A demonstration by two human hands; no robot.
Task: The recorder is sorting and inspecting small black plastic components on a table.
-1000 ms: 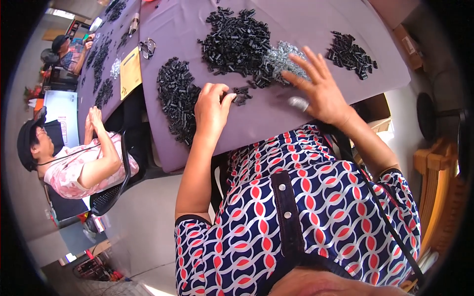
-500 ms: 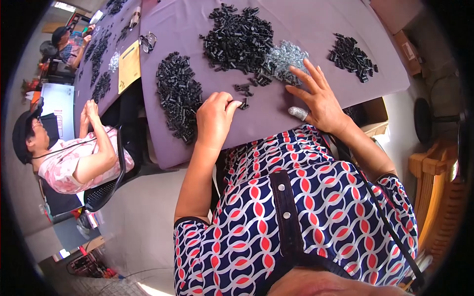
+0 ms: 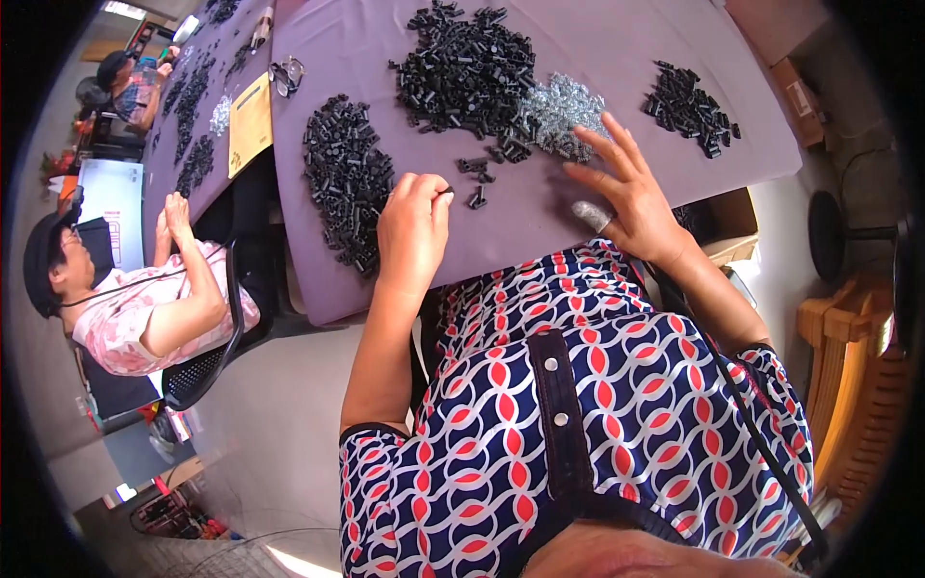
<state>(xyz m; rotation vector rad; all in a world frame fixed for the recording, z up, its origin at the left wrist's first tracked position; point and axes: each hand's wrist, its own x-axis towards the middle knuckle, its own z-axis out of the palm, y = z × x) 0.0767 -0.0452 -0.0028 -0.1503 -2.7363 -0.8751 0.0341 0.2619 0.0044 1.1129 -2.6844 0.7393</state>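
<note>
My left hand (image 3: 412, 229) is closed in a pinch, with the dark end of a small black plastic part (image 3: 447, 191) showing at its fingertips. It is beside the long left pile of small black parts (image 3: 342, 173). Right of it, a few loose black parts (image 3: 476, 183) lie on the purple cloth. My right hand (image 3: 641, 207) is open with fingers spread, and a silvery wrap (image 3: 590, 216) covers its thumb. Its fingertips are at the near edge of a heap of small shiny clear or silver pieces (image 3: 564, 111). The large black pile (image 3: 464, 72) adjoins that heap.
Another black pile (image 3: 692, 108) sits at the right of the cloth-covered table (image 3: 540, 226). Eyeglasses (image 3: 286, 75) and a yellow envelope (image 3: 251, 125) lie at the left. A person (image 3: 164, 299) sits at the left; another works farther back. An open cardboard box (image 3: 737, 222) stands below the right edge.
My left hand has drawn slightly left, away from the loose parts, with a black part in its pinch. My right hand has shifted a little right and nearer to me.
</note>
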